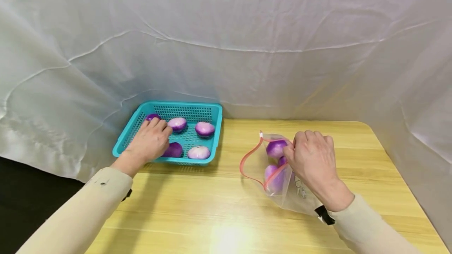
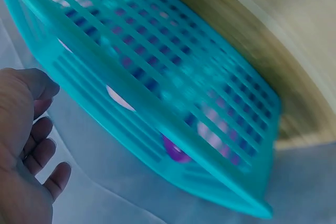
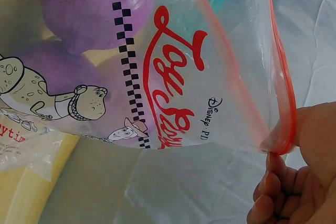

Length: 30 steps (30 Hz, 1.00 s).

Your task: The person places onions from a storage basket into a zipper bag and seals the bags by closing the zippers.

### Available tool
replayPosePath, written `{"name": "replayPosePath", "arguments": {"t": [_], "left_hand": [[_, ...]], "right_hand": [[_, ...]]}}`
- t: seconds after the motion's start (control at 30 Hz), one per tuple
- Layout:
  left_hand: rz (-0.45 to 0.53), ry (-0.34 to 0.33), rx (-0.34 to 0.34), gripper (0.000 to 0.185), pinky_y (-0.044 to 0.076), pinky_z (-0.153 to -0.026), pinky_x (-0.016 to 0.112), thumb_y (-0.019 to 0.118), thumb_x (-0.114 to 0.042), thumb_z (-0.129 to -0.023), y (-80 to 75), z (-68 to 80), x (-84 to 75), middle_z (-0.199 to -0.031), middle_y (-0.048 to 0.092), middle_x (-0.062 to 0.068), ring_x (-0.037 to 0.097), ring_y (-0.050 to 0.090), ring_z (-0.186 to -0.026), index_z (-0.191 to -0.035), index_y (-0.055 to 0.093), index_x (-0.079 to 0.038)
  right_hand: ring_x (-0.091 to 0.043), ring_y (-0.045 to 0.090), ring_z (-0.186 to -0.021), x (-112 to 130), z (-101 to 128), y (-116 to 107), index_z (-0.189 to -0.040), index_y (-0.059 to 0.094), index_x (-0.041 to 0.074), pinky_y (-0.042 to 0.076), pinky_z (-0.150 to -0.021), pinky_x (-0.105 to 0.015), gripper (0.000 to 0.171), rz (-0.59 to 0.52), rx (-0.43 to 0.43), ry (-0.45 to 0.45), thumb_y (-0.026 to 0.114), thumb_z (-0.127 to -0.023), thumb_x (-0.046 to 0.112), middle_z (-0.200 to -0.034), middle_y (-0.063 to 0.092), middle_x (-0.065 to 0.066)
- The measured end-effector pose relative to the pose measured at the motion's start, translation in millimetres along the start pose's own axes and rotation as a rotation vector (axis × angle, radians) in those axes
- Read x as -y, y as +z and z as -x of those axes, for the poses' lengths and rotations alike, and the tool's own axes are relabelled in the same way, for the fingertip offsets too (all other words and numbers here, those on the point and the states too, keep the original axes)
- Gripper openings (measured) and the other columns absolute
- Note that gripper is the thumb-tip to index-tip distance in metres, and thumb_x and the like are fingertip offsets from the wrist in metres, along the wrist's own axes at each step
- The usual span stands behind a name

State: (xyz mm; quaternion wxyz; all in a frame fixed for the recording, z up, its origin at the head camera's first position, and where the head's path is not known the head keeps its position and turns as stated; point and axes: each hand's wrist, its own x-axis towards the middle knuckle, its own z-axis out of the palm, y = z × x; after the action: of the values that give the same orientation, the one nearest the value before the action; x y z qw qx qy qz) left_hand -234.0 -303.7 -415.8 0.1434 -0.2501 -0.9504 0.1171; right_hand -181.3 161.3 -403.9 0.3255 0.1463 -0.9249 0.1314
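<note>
Five glossy, rounded purple-and-white onions point(image 1: 205, 129) show in the turquoise perforated plastic basket point(image 1: 183, 104); others sit inside the clear plastic zip bag with red-edged mouth point(image 1: 291, 199). The right hand point(image 1: 314, 158) pinches that edge, best held wide for loading. Over the basket's left side, the left hand point(image 1: 152, 138) hangs back-up, fingers loosely bent, apparently gripping nothing; smooth onions probably want several fingers.

Head view: the left hand point(image 1: 150, 139) partly covers the rear-left onion point(image 1: 152, 116); lower edge cuts off table point(image 1: 197, 203). Left wrist view: upper edge truncates basket point(image 2: 152, 113). Right wrist view: left edge truncates bag point(image 3: 231, 77); adjacent small print point(image 3: 7, 148) is illegible.
</note>
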Motion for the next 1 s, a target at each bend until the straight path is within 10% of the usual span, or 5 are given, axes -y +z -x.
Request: {"name": "replayPosePath", "arguments": {"t": [0.43, 1.0], "left_hand": [[-0.061, -0.142, 0.188, 0.023, 0.042, -0.085, 0.055, 0.066, -0.017, -0.096, 4.1, 33.2, 45.9, -0.108, 0.059, 0.020, 0.040, 0.048, -0.105, -0.110, 0.063, 0.002], [-0.290, 0.020, 0.375, 0.046, 0.047, -0.094, 0.057, 0.079, -0.024, -0.094, 14.0, 23.0, 68.5, -0.128, 0.061, 0.021, 0.041, 0.049, -0.118, -0.133, 0.064, -0.005]], "right_hand": [[-0.032, 0.047, -0.062, 1.9, -1.0, 1.4, -0.069, 0.052, 0.010, 0.033, -0.064, -0.045, 0.017, -0.004, 0.029, 0.016, 0.056, -0.084, 0.017, -0.064, 0.045, -0.004], [-0.033, 0.045, -0.059, -0.9, -1.6, 3.6, -0.066, 0.049, 0.010, 0.033, -0.062, -0.046, 0.020, 0.011, -0.003, -0.016, 0.054, -0.084, 0.017, -0.062, 0.042, -0.004]]}}
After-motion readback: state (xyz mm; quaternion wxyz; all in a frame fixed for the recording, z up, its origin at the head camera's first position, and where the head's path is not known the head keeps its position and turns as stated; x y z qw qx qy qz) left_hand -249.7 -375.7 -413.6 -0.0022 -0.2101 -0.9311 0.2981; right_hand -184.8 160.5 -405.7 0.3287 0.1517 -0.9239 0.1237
